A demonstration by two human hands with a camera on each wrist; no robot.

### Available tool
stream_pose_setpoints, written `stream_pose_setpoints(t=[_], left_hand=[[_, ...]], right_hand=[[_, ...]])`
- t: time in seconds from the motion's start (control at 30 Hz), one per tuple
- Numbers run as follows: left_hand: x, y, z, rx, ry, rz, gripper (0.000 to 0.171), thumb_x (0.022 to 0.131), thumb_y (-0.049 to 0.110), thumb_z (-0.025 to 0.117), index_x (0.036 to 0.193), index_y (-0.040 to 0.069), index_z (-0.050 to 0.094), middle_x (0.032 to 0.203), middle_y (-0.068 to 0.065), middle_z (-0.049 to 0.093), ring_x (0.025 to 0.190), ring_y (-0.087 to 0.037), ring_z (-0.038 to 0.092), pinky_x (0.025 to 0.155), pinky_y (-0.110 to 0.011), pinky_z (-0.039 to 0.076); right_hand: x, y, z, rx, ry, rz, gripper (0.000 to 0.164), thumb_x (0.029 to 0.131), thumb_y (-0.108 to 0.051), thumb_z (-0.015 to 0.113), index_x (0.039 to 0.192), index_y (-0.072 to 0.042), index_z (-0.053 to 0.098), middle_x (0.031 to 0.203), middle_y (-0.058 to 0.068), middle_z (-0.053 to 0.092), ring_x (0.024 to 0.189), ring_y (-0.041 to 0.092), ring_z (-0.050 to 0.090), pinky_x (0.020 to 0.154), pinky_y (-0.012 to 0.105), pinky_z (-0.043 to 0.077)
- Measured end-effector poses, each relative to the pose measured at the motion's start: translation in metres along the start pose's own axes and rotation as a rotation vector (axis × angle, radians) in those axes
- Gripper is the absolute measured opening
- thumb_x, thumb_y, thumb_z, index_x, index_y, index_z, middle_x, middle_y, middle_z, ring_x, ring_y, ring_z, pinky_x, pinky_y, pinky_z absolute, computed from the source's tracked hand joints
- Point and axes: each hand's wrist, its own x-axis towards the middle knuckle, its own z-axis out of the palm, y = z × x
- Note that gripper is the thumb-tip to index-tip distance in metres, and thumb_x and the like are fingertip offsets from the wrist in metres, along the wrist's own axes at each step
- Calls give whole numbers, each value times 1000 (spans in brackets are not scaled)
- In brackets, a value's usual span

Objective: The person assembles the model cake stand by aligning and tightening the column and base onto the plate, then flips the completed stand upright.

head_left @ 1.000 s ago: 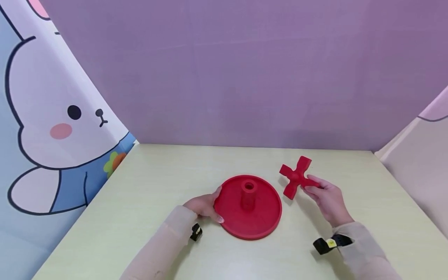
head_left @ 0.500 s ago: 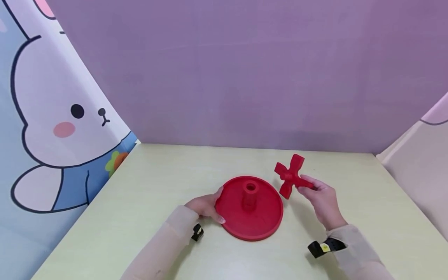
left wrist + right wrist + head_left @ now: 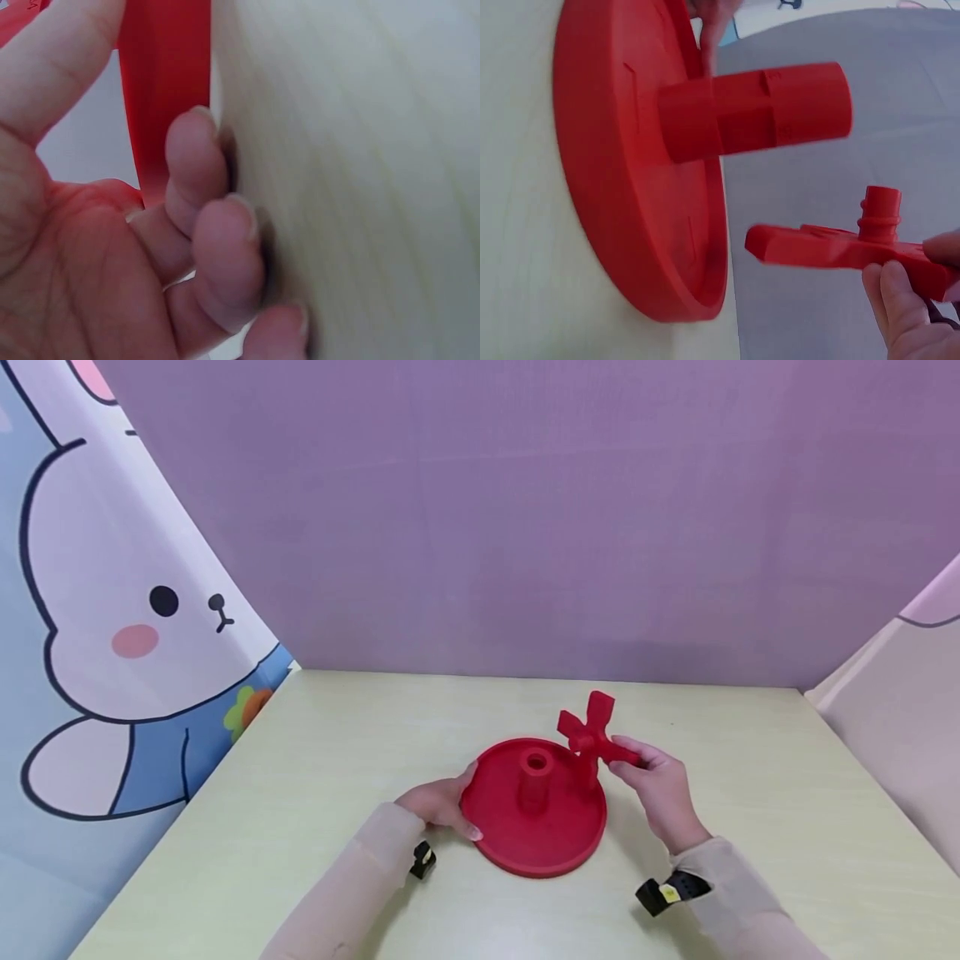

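A red round base (image 3: 551, 839) with a raised rim lies on the table, a hollow post (image 3: 536, 785) standing upright from its middle. My left hand (image 3: 441, 802) holds the base's left rim; in the left wrist view its bent fingers (image 3: 196, 154) are against the red edge, low by the tabletop. My right hand (image 3: 662, 792) pinches one arm of a red four-armed cross piece (image 3: 594, 739), held up tilted above the base's far right rim. A short ribbed peg (image 3: 880, 214) sticks out from the cross piece's middle. In the right wrist view, the cross piece is apart from the post.
The pale wooden table (image 3: 352, 718) extends around the base. A purple cloth wall (image 3: 480, 527) rises at the back edge, and a rabbit-print panel (image 3: 112, 610) borders the left. Each wrist carries a black strapped camera (image 3: 660, 893).
My right hand has carried the cross piece leftward from beside the base to over its far right rim, turning the peg into view. The left hand and base stay nearly still.
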Motion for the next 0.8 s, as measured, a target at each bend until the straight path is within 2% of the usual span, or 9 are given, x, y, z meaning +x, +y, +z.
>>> stream_pose_setpoints(t=[0.13, 0.27, 0.53, 0.8], left_hand=[[-1, 1, 0, 24, 5, -7, 110, 71, 16, 85, 154, 9, 13, 145, -12, 39, 119, -30, 40, 80, -37, 49], [-2, 2, -1, 42, 7, -15, 109, 71, 17, 85, 154, 10, 14, 143, -12, 40, 114, -28, 41, 74, -34, 47], [-2, 2, -1, 34, 4, -4, 110, 71, 17, 84, 154, 9, 13, 146, -12, 38, 120, -29, 39, 81, -37, 48], [0, 2, 0, 12, -2, -4, 111, 71, 15, 85, 154, 9, 12, 148, -13, 36, 122, -30, 38, 83, -38, 48]], right_hand=[[-1, -2, 10, -33, 35, -30, 39, 91, -1, 61, 129, 5, 57, 107, 8, 65, 87, 5, 57, 76, 17, 50], [-1, -4, 17, -47, 34, -51, 36, 90, 0, 61, 126, 5, 60, 110, 14, 66, 86, 6, 58, 75, 17, 50], [1, -7, 30, -72, 19, -69, 34, 89, 2, 58, 123, 4, 62, 113, 21, 63, 88, 17, 56, 73, 17, 50], [2, -7, 35, -97, 23, -139, 31, 88, 3, 60, 119, 5, 65, 107, 20, 66, 83, 16, 56, 68, 17, 49]])
